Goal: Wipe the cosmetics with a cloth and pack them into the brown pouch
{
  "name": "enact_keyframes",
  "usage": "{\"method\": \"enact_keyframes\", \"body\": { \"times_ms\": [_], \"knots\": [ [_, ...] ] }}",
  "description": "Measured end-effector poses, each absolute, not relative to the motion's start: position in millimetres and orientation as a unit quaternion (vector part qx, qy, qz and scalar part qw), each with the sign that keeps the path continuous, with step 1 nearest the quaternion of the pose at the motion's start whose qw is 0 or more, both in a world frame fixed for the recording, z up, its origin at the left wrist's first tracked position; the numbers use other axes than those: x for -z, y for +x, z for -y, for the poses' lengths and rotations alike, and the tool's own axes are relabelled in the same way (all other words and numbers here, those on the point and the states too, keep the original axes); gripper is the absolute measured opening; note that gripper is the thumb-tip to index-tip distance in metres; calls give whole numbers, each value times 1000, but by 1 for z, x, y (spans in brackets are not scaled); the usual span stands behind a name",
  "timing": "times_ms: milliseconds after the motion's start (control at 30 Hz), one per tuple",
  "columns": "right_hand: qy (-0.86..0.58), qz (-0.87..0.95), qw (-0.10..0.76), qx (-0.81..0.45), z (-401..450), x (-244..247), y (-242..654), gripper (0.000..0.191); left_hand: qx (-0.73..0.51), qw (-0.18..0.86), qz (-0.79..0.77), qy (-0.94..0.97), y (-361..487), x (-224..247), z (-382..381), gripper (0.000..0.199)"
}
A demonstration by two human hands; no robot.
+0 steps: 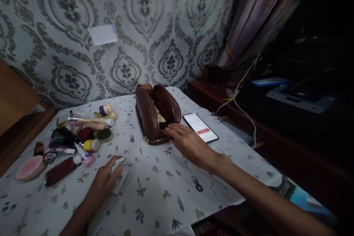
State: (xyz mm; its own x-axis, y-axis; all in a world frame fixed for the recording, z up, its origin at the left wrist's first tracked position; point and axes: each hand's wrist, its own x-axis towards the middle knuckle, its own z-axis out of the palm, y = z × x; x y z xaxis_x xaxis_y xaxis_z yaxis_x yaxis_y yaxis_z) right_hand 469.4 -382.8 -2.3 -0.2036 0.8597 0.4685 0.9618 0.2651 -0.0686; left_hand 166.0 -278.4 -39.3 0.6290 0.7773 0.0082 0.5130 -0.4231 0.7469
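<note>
The brown bag (144, 113) stands near the back edge of the table (155, 206), its zip undone and its mouth spread wide. A yellowish thing (161, 117) shows inside; the rest of the interior is too dark to read. The right hand (191, 145) reaches to the front end of the mouth, fingers nearly straight and close together, tips at the rim — whether its grip pinches the bag or merely rests there, I cannot tell. The left hand (103, 177) is closer to the front edge, its grip narrow, thumb and fingers closed on a crumpled white cloth (117, 164), apart from the bag.

As for progress, the bag is already open, and a loose heap of cosmetics lies outside it towards the left edge of the table: a dark red bottle (61, 172), a pink compact (29, 168), a yellow-banded tube (91, 145) and a green-lidded jar (105, 135) among them. Neither hand holds any of these. With the bag unclosed and something inside it, the handling looks partway along — how much is left cannot be judged from this view. A phone (198, 124) with a lit screen lies near the right edge, just beside the bag.
</note>
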Motion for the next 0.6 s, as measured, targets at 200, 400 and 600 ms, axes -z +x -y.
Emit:
{"method": "enact_keyframes", "body": {
  "times_ms": [200,400,600],
  "knots": [
    [-643,743,178,54,377,-17,466,20,-183,362,-396,824,166,37,278,46],
    [-691,713,114,5,341,-60,469,33,-187,370,-367,833,166,36,278,41],
    [-740,665,-37,-90,271,-77,473,24,-215,374,-354,830,165,35,280,37]
  ]
}}
